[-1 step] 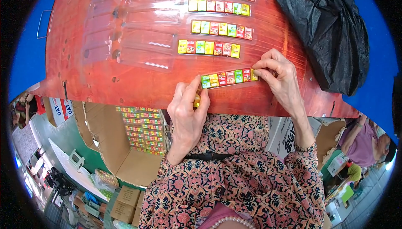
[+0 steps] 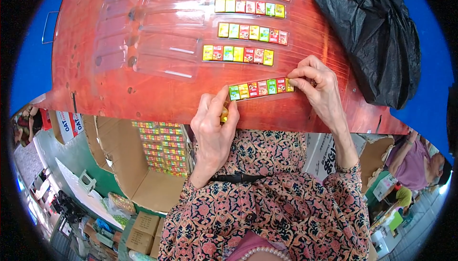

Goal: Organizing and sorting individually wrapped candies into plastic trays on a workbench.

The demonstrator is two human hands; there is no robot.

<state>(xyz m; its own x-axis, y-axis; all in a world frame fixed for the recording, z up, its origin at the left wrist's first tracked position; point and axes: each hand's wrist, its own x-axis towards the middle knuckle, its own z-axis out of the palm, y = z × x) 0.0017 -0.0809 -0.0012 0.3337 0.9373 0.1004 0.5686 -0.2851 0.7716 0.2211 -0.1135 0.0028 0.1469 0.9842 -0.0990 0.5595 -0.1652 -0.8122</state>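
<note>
A slightly tilted row of small green, yellow and red boxes [image 2: 260,88] lies on the red table close to me, in a transparent plastic tray. My right hand [image 2: 318,82] pinches the yellow box at the row's right end between thumb and fingertips. At the left end, the fingertips of my left hand [image 2: 213,126] touch the row. A small yellow piece [image 2: 224,114] sits closed within that hand's fingers, mostly hidden. Beyond are several similar rows in transparent trays, the nearest being a row of little boxes [image 2: 238,56].
Transparent plastic trays [image 2: 167,53] cover the table's left side. A black plastic bag [image 2: 369,41] lies at right. Below the table edge, an open carton [image 2: 152,192] holds many small coloured boxes [image 2: 164,149]. Another person [image 2: 412,163] is at far right.
</note>
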